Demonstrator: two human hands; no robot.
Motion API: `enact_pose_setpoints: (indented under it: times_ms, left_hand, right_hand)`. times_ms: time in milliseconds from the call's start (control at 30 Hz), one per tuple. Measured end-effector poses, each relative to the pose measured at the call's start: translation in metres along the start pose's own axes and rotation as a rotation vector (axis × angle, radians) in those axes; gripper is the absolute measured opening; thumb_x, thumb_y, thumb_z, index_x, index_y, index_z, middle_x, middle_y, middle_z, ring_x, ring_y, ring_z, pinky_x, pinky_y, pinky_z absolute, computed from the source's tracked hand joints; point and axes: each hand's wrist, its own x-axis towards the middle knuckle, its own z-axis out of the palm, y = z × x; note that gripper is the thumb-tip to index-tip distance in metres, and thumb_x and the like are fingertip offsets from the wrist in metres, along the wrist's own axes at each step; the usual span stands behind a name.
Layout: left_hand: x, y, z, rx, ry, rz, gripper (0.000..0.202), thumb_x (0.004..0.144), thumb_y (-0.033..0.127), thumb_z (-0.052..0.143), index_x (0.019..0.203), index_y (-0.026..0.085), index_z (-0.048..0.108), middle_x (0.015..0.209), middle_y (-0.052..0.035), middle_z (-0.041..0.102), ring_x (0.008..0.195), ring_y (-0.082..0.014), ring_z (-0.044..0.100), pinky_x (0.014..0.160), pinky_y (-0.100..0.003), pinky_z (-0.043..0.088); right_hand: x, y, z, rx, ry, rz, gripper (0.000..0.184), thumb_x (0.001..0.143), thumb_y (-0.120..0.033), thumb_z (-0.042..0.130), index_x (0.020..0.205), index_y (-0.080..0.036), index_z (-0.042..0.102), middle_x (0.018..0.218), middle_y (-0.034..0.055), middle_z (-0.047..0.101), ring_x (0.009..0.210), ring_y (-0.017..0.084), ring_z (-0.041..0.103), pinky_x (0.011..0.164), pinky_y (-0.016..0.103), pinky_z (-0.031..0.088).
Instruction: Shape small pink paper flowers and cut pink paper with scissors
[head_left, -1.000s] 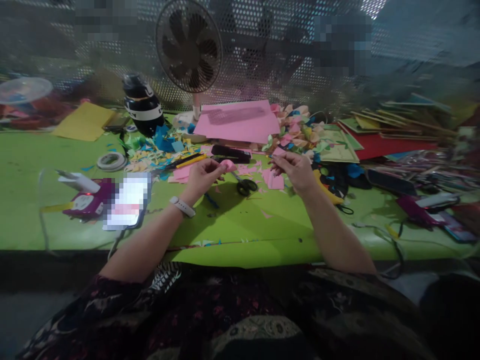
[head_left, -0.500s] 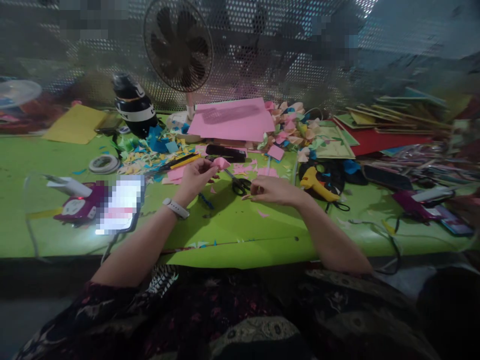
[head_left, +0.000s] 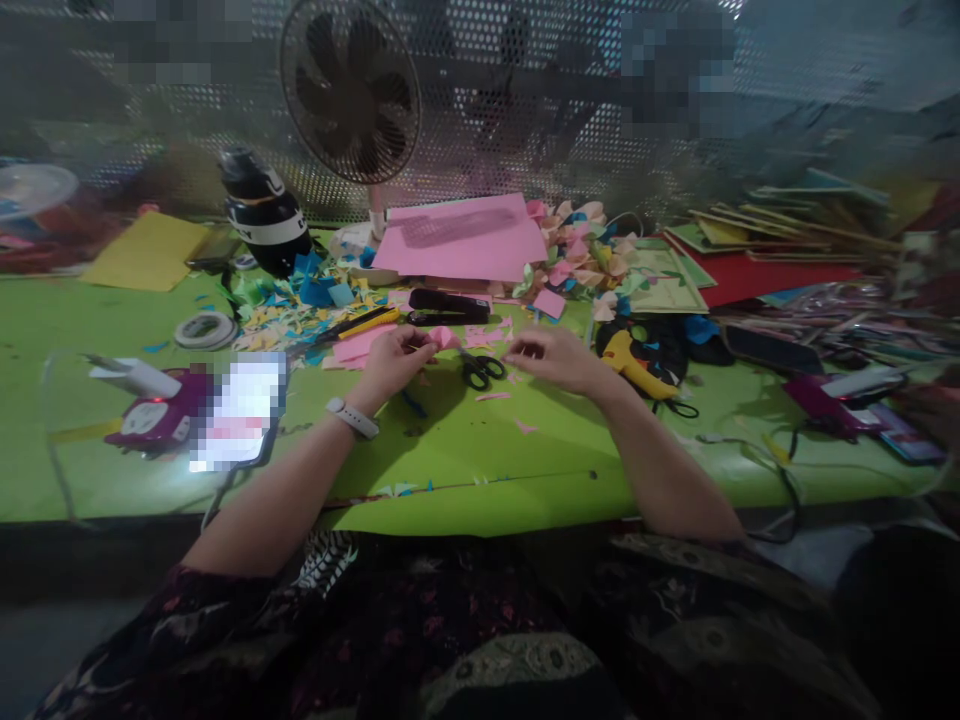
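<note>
My left hand is closed in a pinch on a small folded pink paper piece, which juts out past the fingertips. Just right of it, black-handled scissors lie on the green table, their blades pointing toward the pink paper. My right hand hovers beside the scissor handles, fingers curved and somewhat apart, with nothing visible in them. A thin pink paper strip lies below the scissors. Pink paper scraps and a black stapler are behind the hands.
A yellow glue gun rests right of my right hand. Behind are pink sheets, a heap of paper flowers, a fan and a black bottle. A lit phone and tape roll are at left.
My right hand has let go of the thin pink strip, now on the table, and moved up and slightly right. My left hand still holds the pink paper, slightly lower.
</note>
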Motion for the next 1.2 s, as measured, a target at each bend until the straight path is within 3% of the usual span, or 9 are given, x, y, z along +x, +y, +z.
enact_pose_setpoints:
  times_ms: [133, 233, 300, 433, 500, 767, 933, 1033, 1200]
  left_hand:
    - [-0.001, 0.0, -0.001, 0.093, 0.009, 0.066, 0.02, 0.077, 0.036, 0.073, 0.075, 0.017, 0.067, 0.069, -0.0035, 0.069, 0.055, -0.0149, 0.065, 0.045, -0.023, 0.05]
    - [-0.001, 0.0, -0.003, 0.227, 0.059, 0.151, 0.016, 0.077, 0.034, 0.072, 0.075, 0.018, 0.07, 0.069, -0.0033, 0.071, 0.058, -0.0153, 0.063, 0.052, -0.024, 0.048]
    - [0.0, 0.0, -0.004, 0.309, 0.099, 0.198, 0.014, 0.077, 0.033, 0.07, 0.076, 0.019, 0.073, 0.073, -0.0039, 0.072, 0.065, -0.0172, 0.064, 0.058, -0.026, 0.049]
    - [0.004, -0.005, -0.008, 0.406, 0.124, 0.231, 0.012, 0.075, 0.031, 0.069, 0.075, 0.02, 0.075, 0.081, -0.0058, 0.074, 0.076, -0.0211, 0.065, 0.064, -0.029, 0.049]
    - [0.005, -0.009, -0.009, 0.43, 0.111, 0.247, 0.01, 0.074, 0.029, 0.07, 0.077, 0.021, 0.076, 0.084, -0.0063, 0.075, 0.079, -0.0222, 0.065, 0.068, -0.03, 0.05]
    - [0.008, -0.02, -0.009, 0.523, 0.118, 0.247, 0.022, 0.067, 0.011, 0.062, 0.079, 0.022, 0.077, 0.089, -0.0067, 0.075, 0.082, -0.0247, 0.066, 0.079, -0.037, 0.055]
    - [0.004, -0.007, -0.008, 0.546, 0.189, 0.378, 0.029, 0.067, 0.003, 0.054, 0.081, 0.019, 0.075, 0.1, -0.0094, 0.075, 0.095, -0.0259, 0.067, 0.089, -0.04, 0.054]
    - [-0.006, 0.006, -0.001, 0.527, 0.046, 0.533, 0.027, 0.076, 0.005, 0.051, 0.079, 0.02, 0.073, 0.087, -0.0071, 0.075, 0.082, -0.0209, 0.068, 0.08, -0.035, 0.055]
    - [-0.026, 0.021, 0.017, 0.569, -0.387, 0.779, 0.026, 0.076, 0.005, 0.053, 0.076, 0.023, 0.072, 0.079, -0.0042, 0.074, 0.073, -0.018, 0.067, 0.067, -0.03, 0.052]
  right_hand:
    - [0.002, 0.019, -0.016, 0.059, 0.503, 0.1, 0.022, 0.086, -0.044, 0.068, 0.078, -0.024, 0.067, 0.078, 0.0052, 0.069, 0.068, 0.019, 0.057, 0.067, 0.036, 0.048]
    - [0.002, 0.032, -0.027, 0.086, 0.621, 0.15, 0.025, 0.086, -0.049, 0.069, 0.079, -0.025, 0.066, 0.075, 0.0046, 0.068, 0.067, 0.02, 0.058, 0.067, 0.037, 0.049]
    - [0.001, 0.035, -0.031, 0.073, 0.605, 0.152, 0.026, 0.086, -0.049, 0.069, 0.078, -0.024, 0.066, 0.073, 0.004, 0.067, 0.068, 0.02, 0.059, 0.067, 0.036, 0.049]
    - [0.0, 0.034, -0.033, -0.027, 0.265, 0.085, 0.023, 0.081, -0.044, 0.074, 0.076, -0.022, 0.07, 0.074, 0.0034, 0.069, 0.07, 0.019, 0.06, 0.07, 0.034, 0.047]
    - [-0.001, 0.036, -0.035, -0.082, 0.208, 0.075, 0.017, 0.08, -0.038, 0.073, 0.076, -0.022, 0.072, 0.078, 0.0045, 0.07, 0.071, 0.019, 0.061, 0.071, 0.034, 0.046]
    - [-0.001, 0.069, -0.049, -0.214, 0.602, 0.251, 0.011, 0.082, -0.031, 0.069, 0.074, -0.023, 0.067, 0.08, 0.0072, 0.071, 0.074, 0.024, 0.062, 0.076, 0.039, 0.049]
    - [0.007, 0.071, -0.039, -0.178, 0.636, 0.278, 0.008, 0.081, -0.028, 0.065, 0.076, -0.022, 0.066, 0.08, 0.007, 0.07, 0.074, 0.022, 0.061, 0.079, 0.039, 0.049]
    - [0.012, 0.062, -0.025, -0.153, 0.605, 0.217, 0.009, 0.081, -0.029, 0.064, 0.075, -0.022, 0.066, 0.082, 0.0068, 0.07, 0.074, 0.021, 0.061, 0.078, 0.038, 0.049]
    - [0.016, 0.04, 0.0, -0.098, 0.507, 0.093, 0.014, 0.081, -0.034, 0.062, 0.074, -0.023, 0.066, 0.078, 0.0054, 0.068, 0.069, 0.02, 0.059, 0.07, 0.036, 0.048]
